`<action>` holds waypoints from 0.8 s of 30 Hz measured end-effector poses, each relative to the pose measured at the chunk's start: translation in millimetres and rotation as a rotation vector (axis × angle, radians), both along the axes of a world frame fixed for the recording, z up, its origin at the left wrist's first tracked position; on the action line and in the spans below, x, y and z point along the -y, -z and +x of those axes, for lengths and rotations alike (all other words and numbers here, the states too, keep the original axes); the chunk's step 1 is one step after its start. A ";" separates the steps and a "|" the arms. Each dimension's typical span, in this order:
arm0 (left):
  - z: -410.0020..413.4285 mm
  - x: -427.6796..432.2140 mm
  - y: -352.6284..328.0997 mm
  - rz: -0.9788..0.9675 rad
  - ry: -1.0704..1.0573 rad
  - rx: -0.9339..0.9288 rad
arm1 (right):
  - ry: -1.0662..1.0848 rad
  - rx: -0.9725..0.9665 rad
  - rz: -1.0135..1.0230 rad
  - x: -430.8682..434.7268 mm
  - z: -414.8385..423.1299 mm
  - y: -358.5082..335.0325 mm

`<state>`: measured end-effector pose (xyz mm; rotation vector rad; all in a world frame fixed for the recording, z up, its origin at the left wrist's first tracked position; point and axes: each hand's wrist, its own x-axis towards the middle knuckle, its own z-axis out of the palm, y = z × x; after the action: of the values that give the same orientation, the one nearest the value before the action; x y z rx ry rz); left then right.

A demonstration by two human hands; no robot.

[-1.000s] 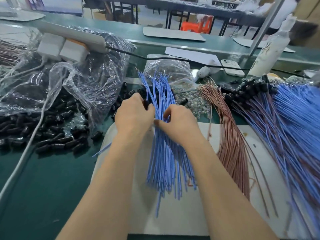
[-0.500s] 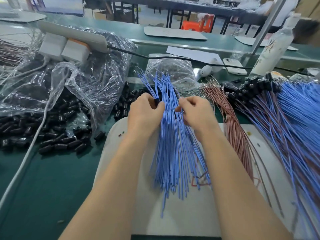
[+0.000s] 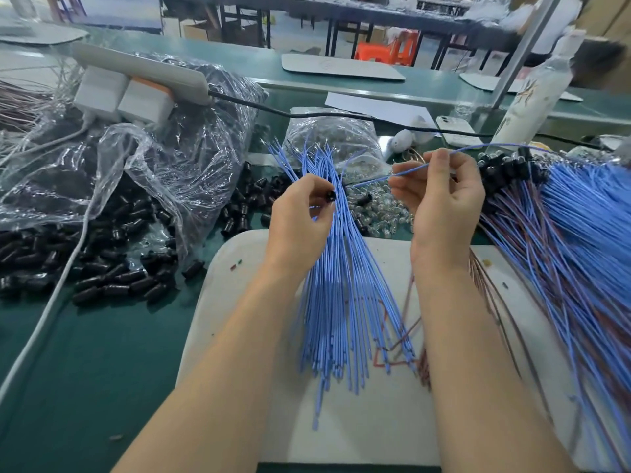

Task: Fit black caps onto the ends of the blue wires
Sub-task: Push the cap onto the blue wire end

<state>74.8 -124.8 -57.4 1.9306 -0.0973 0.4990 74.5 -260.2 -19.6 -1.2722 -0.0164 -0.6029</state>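
Left of the white mat [image 3: 358,431], loose black caps [image 3: 102,271] spill from a clear plastic bag [image 3: 164,155] onto the green counter [image 3: 102,370]. Over the mat's far edge, the left hand [image 3: 298,220] pinches one black cap [image 3: 330,196]. Blue wires [image 3: 341,302] lie fanned on the mat. The right hand [image 3: 444,203] — raised over the mat's far right — pinches a single blue wire [image 3: 413,169], its free end near the cap.

My green bench [image 3: 102,387] carries a white mat [image 3: 358,435] before me; loose black caps [image 3: 102,285] lie left of it, a clear bag [image 3: 153,165] behind them, a white cable [image 3: 44,319] crossing.
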 end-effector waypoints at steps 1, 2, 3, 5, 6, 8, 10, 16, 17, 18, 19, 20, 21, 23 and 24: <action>0.4 -0.3 0.3 0.008 -0.006 0.006 | 0.038 0.011 -0.042 -2.8 -0.7 0.5; 0.8 -0.5 0.7 0.018 -0.013 0.012 | 0.063 0.026 -0.081 -4.9 -1.3 1.2; 1.1 -0.4 1.2 0.029 -0.020 0.017 | 0.079 0.046 -0.115 -6.8 -2.0 2.0; 2.0 -0.1 2.0 0.049 -0.030 0.024 | 0.093 0.087 -0.165 -10.8 -3.2 2.4; 2.2 -0.1 2.4 0.057 -0.035 0.026 | 0.096 0.103 -0.183 -12.3 -3.8 2.4; 2.3 0.5 3.3 0.075 -0.049 0.026 | 0.098 0.120 -0.213 -13.6 -4.6 2.9; 2.2 1.1 3.6 0.100 -0.062 0.026 | 0.103 0.133 -0.254 -14.6 -5.1 3.4; -1.3 1.1 2.4 0.184 -0.051 0.064 | 0.097 0.140 -0.373 -18.7 -4.5 7.3; -2.3 1.2 1.7 0.200 -0.044 0.074 | 0.097 0.135 -0.380 -18.9 -4.2 7.7; -3.1 1.2 1.1 0.219 -0.038 0.084 | 0.096 0.132 -0.383 -19.1 -3.9 7.8; -3.8 1.1 0.5 0.238 -0.033 0.092 | 0.095 0.130 -0.382 -18.8 -3.3 8.1; -4.5 1.2 0.0 0.254 -0.030 0.099 | 0.094 0.128 -0.377 -18.4 -3.1 8.3; -5.1 1.3 -0.3 0.263 -0.028 0.104 | 0.090 0.126 -0.366 -17.7 -2.8 8.4; -5.4 1.5 -0.9 0.262 -0.018 0.104 | 0.053 0.099 -0.321 -15.8 -2.0 8.0; -5.6 1.8 -1.4 0.261 -0.011 0.108 | 0.020 0.067 -0.292 -14.7 -1.2 8.0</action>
<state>69.3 -126.6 -56.0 2.1589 -0.2308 0.6227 73.3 -245.5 -27.6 -1.5355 -0.1522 -0.6774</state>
